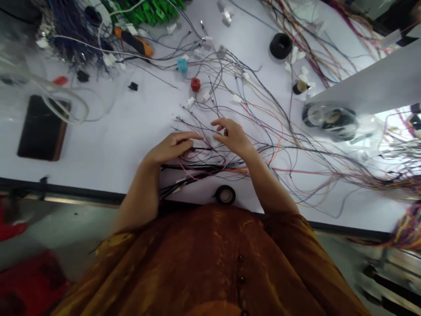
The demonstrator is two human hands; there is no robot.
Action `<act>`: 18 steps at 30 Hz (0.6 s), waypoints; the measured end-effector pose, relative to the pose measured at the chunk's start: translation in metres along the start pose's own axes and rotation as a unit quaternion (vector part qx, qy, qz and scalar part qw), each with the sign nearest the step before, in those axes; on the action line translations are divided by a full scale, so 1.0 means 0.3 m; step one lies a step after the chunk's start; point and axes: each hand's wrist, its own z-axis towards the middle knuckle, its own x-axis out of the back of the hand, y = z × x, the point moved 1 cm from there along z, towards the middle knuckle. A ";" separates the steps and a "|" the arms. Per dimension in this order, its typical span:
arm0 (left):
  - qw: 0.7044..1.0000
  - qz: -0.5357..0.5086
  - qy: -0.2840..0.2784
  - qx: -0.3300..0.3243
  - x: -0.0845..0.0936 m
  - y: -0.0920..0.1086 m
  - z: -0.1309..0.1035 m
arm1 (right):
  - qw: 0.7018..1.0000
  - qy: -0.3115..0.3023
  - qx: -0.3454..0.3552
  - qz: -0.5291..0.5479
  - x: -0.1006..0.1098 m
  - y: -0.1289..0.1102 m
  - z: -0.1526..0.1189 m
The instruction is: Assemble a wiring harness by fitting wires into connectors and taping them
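Note:
My left hand (173, 145) is closed at the near side of the table, index finger stretched out, with thin black and red wires (205, 148) running out from under its fingers. To its right, my right hand (233, 135) hovers over loose wires; thumb and index finger are apart, and I see nothing between them. Below both hands lies a thick black cable bundle (204, 168). Past the fingertips, wire ends with small white connectors (190, 102) fan out beside a red connector (195, 84) and a light blue connector (182, 65).
A roll of black tape (225, 194) lies at the table's near edge. On the left are a phone (42, 128) and an orange-and-black handled tool (134, 43). Green connectors (151, 12) are heaped behind. A white panel (368, 81) rises at right, near another black roll (280, 45).

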 end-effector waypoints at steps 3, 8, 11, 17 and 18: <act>1.000 0.029 -0.010 -0.001 -0.020 -0.010 0.015 | 0.998 0.045 -0.008 -0.040 -0.016 -0.013 0.004; 0.999 -0.026 0.033 0.024 -0.020 -0.018 0.017 | 0.960 0.243 -0.034 0.136 -0.046 -0.018 -0.012; 0.996 -0.075 0.049 -0.001 -0.017 -0.009 0.012 | 0.921 0.231 -0.096 0.298 -0.069 -0.012 -0.018; 0.988 -0.137 0.056 -0.034 -0.018 -0.008 0.012 | 0.839 0.182 -0.116 0.499 -0.060 -0.017 -0.029; 0.988 -0.138 0.057 -0.032 -0.018 -0.011 0.013 | 0.836 0.175 -0.109 0.508 -0.055 -0.021 -0.031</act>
